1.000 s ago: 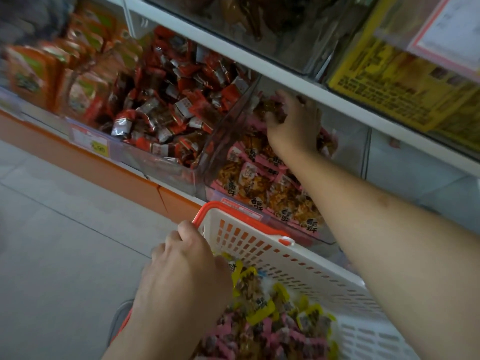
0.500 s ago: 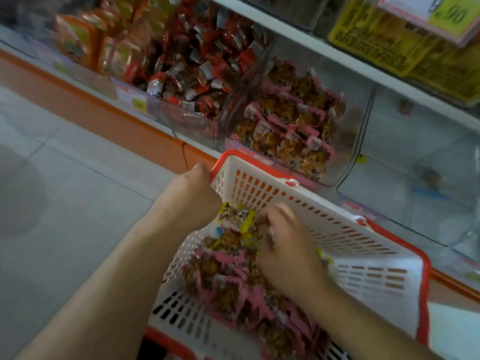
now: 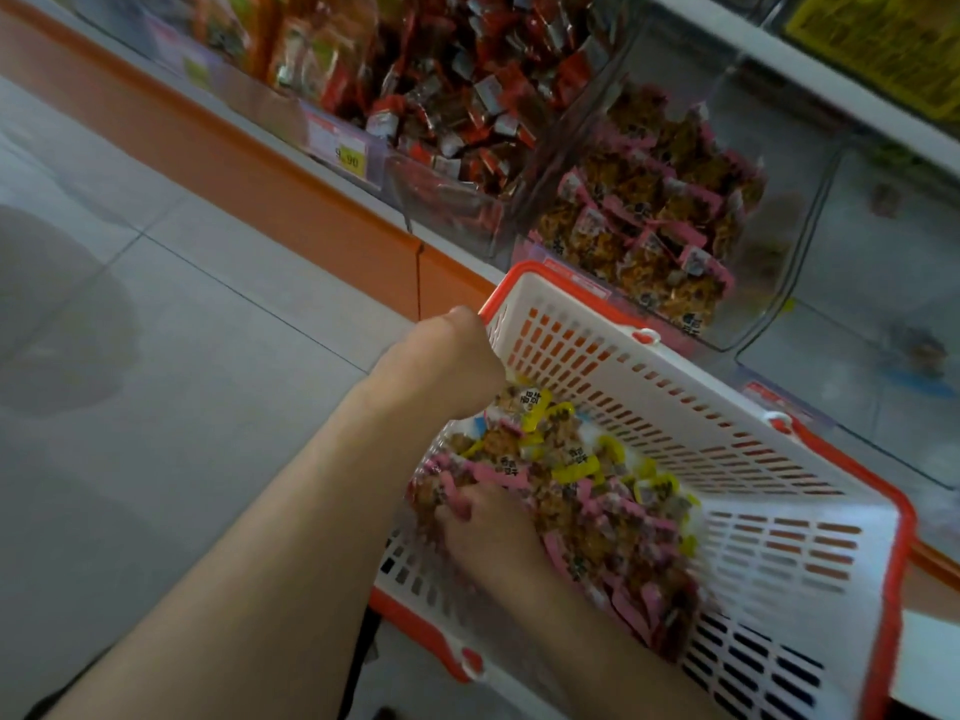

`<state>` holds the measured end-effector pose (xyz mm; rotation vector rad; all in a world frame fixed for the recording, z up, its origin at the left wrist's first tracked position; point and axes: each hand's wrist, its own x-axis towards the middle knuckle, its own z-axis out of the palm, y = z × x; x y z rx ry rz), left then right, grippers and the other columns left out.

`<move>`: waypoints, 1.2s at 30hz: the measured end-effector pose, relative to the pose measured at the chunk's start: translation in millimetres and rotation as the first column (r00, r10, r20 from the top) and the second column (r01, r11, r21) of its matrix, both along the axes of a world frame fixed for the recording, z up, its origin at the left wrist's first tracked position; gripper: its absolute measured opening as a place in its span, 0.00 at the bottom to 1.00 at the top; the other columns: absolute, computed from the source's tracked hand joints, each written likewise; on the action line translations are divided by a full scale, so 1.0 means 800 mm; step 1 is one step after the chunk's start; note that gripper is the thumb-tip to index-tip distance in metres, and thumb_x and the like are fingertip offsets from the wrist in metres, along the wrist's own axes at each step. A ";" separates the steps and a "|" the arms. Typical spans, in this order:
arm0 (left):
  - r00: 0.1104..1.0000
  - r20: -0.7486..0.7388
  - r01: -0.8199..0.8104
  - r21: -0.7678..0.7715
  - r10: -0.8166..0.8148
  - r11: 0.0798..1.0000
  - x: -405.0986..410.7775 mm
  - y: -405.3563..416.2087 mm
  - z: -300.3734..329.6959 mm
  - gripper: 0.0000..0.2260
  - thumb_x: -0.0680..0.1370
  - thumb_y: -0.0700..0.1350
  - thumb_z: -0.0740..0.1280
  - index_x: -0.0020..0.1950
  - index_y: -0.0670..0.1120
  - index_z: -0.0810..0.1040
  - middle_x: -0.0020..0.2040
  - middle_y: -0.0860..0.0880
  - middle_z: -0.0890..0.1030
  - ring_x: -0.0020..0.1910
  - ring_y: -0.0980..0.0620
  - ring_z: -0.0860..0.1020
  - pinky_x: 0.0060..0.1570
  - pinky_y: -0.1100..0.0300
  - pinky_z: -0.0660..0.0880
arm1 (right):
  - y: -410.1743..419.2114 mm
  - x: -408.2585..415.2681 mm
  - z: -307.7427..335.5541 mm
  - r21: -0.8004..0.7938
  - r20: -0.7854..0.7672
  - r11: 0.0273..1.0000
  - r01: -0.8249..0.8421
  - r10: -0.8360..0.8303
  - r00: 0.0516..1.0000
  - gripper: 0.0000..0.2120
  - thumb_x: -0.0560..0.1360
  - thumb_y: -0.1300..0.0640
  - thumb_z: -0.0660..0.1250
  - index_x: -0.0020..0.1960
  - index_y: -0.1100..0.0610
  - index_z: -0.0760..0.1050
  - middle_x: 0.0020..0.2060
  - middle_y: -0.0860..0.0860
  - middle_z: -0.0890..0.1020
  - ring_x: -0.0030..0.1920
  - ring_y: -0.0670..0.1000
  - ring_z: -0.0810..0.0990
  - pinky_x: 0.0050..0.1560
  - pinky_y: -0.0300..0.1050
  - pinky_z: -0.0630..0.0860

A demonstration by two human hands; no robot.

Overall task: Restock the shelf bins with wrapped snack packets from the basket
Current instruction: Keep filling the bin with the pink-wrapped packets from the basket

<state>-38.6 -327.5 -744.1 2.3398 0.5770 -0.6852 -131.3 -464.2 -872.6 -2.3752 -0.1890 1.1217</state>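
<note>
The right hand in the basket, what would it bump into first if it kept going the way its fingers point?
Probably the pink-edged packets: the right hand already lies on that pile in the basket.

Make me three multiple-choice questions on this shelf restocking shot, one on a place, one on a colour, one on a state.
1. Where is the right hand?
A. In the basket, on the pink packets
B. Inside the shelf bin
C. On the floor

2. What colour is the basket's rim?
A. Blue
B. Red-orange
C. Black

3. What is the left hand doing?
A. Hanging free
B. Holding a price tag
C. Gripping the basket's edge

Answers:
1. A, its fingers dig into the pink-wrapped heap inside the basket.
2. B, a red-orange band runs round the white slotted walls.
3. C, its fingers curl over the rim at the near left corner, which keeps the basket tilted against the shelf.
</note>
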 end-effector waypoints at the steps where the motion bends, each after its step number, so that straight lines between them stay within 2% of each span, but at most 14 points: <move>1: 1.000 -0.001 -0.008 -0.004 0.008 1.000 0.002 0.001 0.002 0.12 0.79 0.38 0.65 0.63 0.45 0.73 0.45 0.48 0.79 0.41 0.50 0.79 0.33 0.58 0.74 | -0.007 0.006 0.010 0.012 0.020 1.000 0.011 -0.011 1.000 0.13 0.85 0.51 0.66 0.44 0.54 0.81 0.46 0.46 0.80 0.43 0.42 0.75 0.54 0.45 0.75; 4: 0.998 0.022 -0.059 -0.005 0.059 0.998 0.006 0.003 0.006 0.09 0.79 0.41 0.65 0.60 0.46 0.74 0.46 0.48 0.80 0.40 0.51 0.79 0.30 0.59 0.72 | -0.038 0.029 0.049 0.064 -0.050 0.981 0.186 -0.183 0.982 0.16 0.85 0.50 0.67 0.40 0.55 0.77 0.35 0.50 0.78 0.36 0.45 0.76 0.40 0.46 0.70; 6: 0.985 0.139 -0.109 0.033 0.103 0.994 0.008 0.002 0.008 0.09 0.79 0.41 0.64 0.58 0.47 0.75 0.48 0.48 0.80 0.41 0.52 0.78 0.31 0.60 0.71 | -0.063 0.046 0.081 0.098 -0.162 0.932 0.348 -0.331 0.930 0.14 0.85 0.49 0.67 0.46 0.56 0.81 0.33 0.55 0.80 0.34 0.47 0.82 0.33 0.39 0.73; 8: 0.928 0.353 -0.145 0.059 0.115 0.988 0.011 -0.002 0.011 0.11 0.79 0.41 0.63 0.60 0.49 0.78 0.52 0.50 0.80 0.46 0.51 0.78 0.37 0.60 0.73 | -0.085 0.062 0.116 0.160 -0.245 0.895 0.417 -0.373 0.895 0.12 0.86 0.51 0.67 0.49 0.56 0.83 0.33 0.49 0.85 0.35 0.48 0.85 0.39 0.39 0.81; 11: 0.800 0.594 -0.136 0.050 0.080 0.989 0.009 -0.013 0.022 0.10 0.79 0.42 0.64 0.55 0.54 0.81 0.48 0.57 0.79 0.46 0.56 0.75 0.38 0.75 0.68 | -0.114 0.085 0.157 0.262 -0.239 0.839 0.476 -0.422 0.875 0.10 0.86 0.55 0.67 0.51 0.55 0.86 0.42 0.56 0.89 0.45 0.65 0.88 0.53 0.68 0.84; 14: 0.720 0.694 -0.044 0.061 -0.011 0.997 0.004 -0.031 0.026 0.08 0.78 0.41 0.66 0.52 0.52 0.83 0.47 0.57 0.81 0.46 0.59 0.74 0.41 0.77 0.67 | -0.137 0.101 0.180 0.342 -0.156 0.815 0.468 -0.442 0.883 0.11 0.85 0.56 0.67 0.50 0.52 0.87 0.42 0.55 0.90 0.44 0.64 0.88 0.54 0.66 0.84; 17: 0.761 0.648 0.074 -0.040 -0.031 0.996 0.006 -0.053 0.024 0.05 0.80 0.46 0.68 0.50 0.55 0.83 0.44 0.59 0.82 0.43 0.61 0.78 0.43 0.74 0.73 | -0.148 0.115 0.191 0.446 -0.107 0.759 0.475 -0.482 0.870 0.12 0.85 0.58 0.67 0.48 0.56 0.87 0.39 0.57 0.89 0.40 0.64 0.87 0.47 0.63 0.84; 21: 0.940 0.335 0.103 -0.473 0.071 0.875 0.009 -0.072 0.026 0.12 0.79 0.61 0.67 0.50 0.55 0.85 0.43 0.54 0.85 0.41 0.58 0.83 0.42 0.58 0.79 | -0.156 0.135 0.186 0.492 0.009 0.765 0.416 -0.483 0.876 0.11 0.85 0.53 0.69 0.47 0.55 0.86 0.37 0.56 0.88 0.38 0.59 0.87 0.49 0.65 0.83; 24: 0.971 0.211 0.057 -0.660 0.112 0.749 0.016 -0.083 0.027 0.04 0.78 0.47 0.74 0.52 0.50 0.86 0.45 0.45 0.86 0.43 0.45 0.86 0.40 0.51 0.84 | -0.170 0.145 0.180 0.558 0.008 0.696 0.452 -0.549 0.836 0.15 0.80 0.46 0.71 0.51 0.58 0.86 0.43 0.65 0.86 0.44 0.68 0.86 0.52 0.73 0.82; 26: 0.963 0.144 -0.037 -0.763 0.226 0.645 0.022 -0.086 0.023 0.07 0.76 0.41 0.75 0.53 0.43 0.85 0.47 0.39 0.86 0.45 0.39 0.86 0.39 0.55 0.84 | -0.180 0.149 0.178 0.603 -0.079 0.596 0.531 -0.618 0.782 0.18 0.77 0.47 0.72 0.50 0.64 0.84 0.46 0.71 0.83 0.46 0.71 0.85 0.49 0.70 0.84; 28: 0.928 0.135 -0.109 -0.793 0.348 0.599 0.027 -0.090 0.019 0.09 0.74 0.43 0.74 0.53 0.41 0.85 0.45 0.41 0.87 0.45 0.40 0.87 0.41 0.58 0.83 | -0.185 0.151 0.180 0.598 -0.145 0.592 0.541 -0.584 0.799 0.13 0.76 0.52 0.75 0.46 0.62 0.87 0.44 0.65 0.87 0.46 0.67 0.87 0.46 0.62 0.85; 30: 0.874 0.132 -0.178 -0.809 0.468 0.560 0.032 -0.097 0.017 0.10 0.75 0.45 0.74 0.53 0.41 0.85 0.46 0.42 0.88 0.45 0.42 0.87 0.42 0.58 0.84 | -0.185 0.147 0.180 0.542 -0.156 0.689 0.480 -0.479 0.864 0.11 0.76 0.50 0.76 0.45 0.58 0.89 0.45 0.60 0.89 0.48 0.65 0.86 0.50 0.64 0.84; 33: 0.848 0.237 -0.149 -0.751 0.473 0.644 0.034 -0.109 0.017 0.05 0.77 0.43 0.75 0.51 0.45 0.86 0.44 0.45 0.88 0.44 0.44 0.87 0.42 0.55 0.85 | -0.185 0.144 0.175 0.515 -0.073 0.734 0.443 -0.477 0.876 0.12 0.74 0.45 0.77 0.53 0.50 0.87 0.48 0.56 0.89 0.50 0.61 0.87 0.56 0.70 0.81; 36: 0.857 0.304 -0.092 -0.705 0.416 0.704 0.030 -0.114 0.018 0.04 0.77 0.40 0.75 0.49 0.49 0.87 0.42 0.48 0.88 0.42 0.47 0.87 0.44 0.54 0.85 | -0.188 0.147 0.184 0.614 0.003 0.659 0.434 -0.552 0.834 0.18 0.79 0.57 0.77 0.63 0.39 0.79 0.52 0.47 0.88 0.52 0.50 0.87 0.56 0.55 0.84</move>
